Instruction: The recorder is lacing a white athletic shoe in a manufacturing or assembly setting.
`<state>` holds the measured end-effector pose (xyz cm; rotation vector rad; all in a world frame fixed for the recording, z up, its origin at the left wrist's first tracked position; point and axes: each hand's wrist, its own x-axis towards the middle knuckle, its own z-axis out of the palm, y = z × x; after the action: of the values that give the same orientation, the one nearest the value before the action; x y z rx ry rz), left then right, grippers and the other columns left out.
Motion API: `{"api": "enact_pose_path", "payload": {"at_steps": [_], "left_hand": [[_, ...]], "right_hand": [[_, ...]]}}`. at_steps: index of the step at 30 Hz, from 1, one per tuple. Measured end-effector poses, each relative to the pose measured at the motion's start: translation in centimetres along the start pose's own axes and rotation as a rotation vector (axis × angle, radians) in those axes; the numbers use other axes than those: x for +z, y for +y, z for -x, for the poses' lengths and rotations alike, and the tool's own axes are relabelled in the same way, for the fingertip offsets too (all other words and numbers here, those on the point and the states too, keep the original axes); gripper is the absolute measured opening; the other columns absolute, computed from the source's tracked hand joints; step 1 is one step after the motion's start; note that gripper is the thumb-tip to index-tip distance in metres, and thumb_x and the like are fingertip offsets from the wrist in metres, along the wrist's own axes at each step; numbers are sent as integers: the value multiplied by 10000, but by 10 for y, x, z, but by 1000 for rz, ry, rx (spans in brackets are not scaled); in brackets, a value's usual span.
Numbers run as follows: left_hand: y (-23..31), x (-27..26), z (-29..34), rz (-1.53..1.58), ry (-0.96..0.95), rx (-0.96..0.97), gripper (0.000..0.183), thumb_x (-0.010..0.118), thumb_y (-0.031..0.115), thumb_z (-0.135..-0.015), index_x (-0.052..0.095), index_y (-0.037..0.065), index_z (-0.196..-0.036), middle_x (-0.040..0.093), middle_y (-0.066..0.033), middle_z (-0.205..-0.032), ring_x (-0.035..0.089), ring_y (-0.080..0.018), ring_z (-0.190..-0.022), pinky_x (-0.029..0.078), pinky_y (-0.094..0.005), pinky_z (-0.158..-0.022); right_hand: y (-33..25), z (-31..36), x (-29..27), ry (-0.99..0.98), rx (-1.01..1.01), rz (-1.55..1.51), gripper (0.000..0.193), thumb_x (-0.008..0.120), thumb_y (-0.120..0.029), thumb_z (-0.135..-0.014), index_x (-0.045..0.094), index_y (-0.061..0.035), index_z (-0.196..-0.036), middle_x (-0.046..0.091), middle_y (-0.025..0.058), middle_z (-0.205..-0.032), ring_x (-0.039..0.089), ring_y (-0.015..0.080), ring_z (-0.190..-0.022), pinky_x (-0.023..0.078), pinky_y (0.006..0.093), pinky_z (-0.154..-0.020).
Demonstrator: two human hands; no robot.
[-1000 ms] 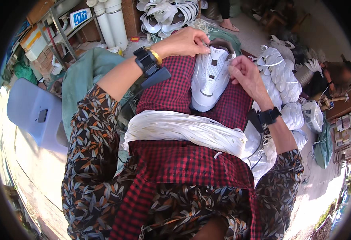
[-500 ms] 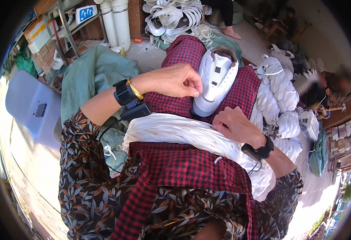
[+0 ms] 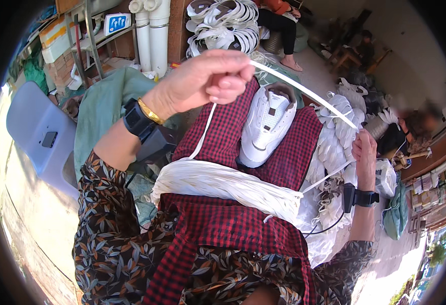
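A white shoelace [image 3: 304, 91] stretches between my two raised hands. My left hand [image 3: 215, 79] pinches it at the upper left, and a tail hangs from this hand down to my lap. At the right, my right hand [image 3: 364, 147] grips the other stretch, with a further length running back down to the lap. Across my thighs lies a thick bundle of white laces [image 3: 223, 185]. Beyond it a white sneaker [image 3: 268, 127] rests between my knees on the red-and-black checked cloth, toe toward me. No lace shows through its eyelets.
Bunched white shoe parts [image 3: 337, 122] are heaped at my right. Stacked white pieces [image 3: 223, 25] stand ahead, near a seated person's leg [image 3: 288, 35]. A green sack [image 3: 106, 107] and a pale blue chair [image 3: 40, 134] are on the left. Other people sit at the far right.
Both hands have lifted and spread apart, left up and right outward. A lace now runs taut between them from the bundle. The sneaker stays between my knees.
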<state>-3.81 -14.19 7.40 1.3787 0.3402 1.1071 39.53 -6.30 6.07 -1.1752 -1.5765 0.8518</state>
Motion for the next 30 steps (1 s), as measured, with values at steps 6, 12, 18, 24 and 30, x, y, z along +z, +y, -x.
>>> {"api": "enact_pose_path", "payload": {"at_steps": [6, 12, 18, 24, 30], "left_hand": [[62, -16, 13, 107, -29, 273, 278, 426, 265, -1072, 513, 52, -916, 339, 81, -646, 303, -25, -504, 287, -190, -472], [37, 16, -4, -322, 155, 7, 300, 514, 231, -1042, 632, -26, -941, 441, 45, -595, 368, -25, -484, 289, -189, -443], [-10, 47, -34, -590, 48, -70, 199, 651, 141, -966, 723, -44, -974, 638, -30, -726, 498, -42, -557, 394, -190, -498], [-49, 75, -47, -826, -185, -175, 182, 667, 133, -936, 740, -31, -967, 677, -22, -741, 554, -59, -652, 452, -238, -582], [-62, 78, -48, -1007, -142, -81, 152, 694, 125, -881, 713, -25, -868, 652, -83, -708, 543, -85, -606, 445, -283, -555]], "right_hand": [[135, -21, -95, 425, 265, 147, 275, 532, -296, -921, 446, -180, -686, 348, -96, -608, 303, 7, -463, 201, 212, -402], [142, -22, -132, 439, -437, 1130, 124, 602, -122, -853, 649, -8, -844, 635, 265, -766, 647, 441, -750, 485, 498, -655], [39, -26, -194, 772, -382, 1256, 160, 592, -92, -851, 687, -48, -972, 669, 182, -959, 619, 384, -912, 501, 461, -815], [10, 14, -34, 62, -374, 436, 454, 510, 15, -825, 590, -11, -1271, 663, 148, -1167, 661, 266, -1035, 516, 362, -903], [-8, 73, 117, -566, 8, -347, 319, 488, -190, -1022, 543, 25, -1250, 635, 108, -1072, 647, 164, -916, 527, 319, -800]]}}
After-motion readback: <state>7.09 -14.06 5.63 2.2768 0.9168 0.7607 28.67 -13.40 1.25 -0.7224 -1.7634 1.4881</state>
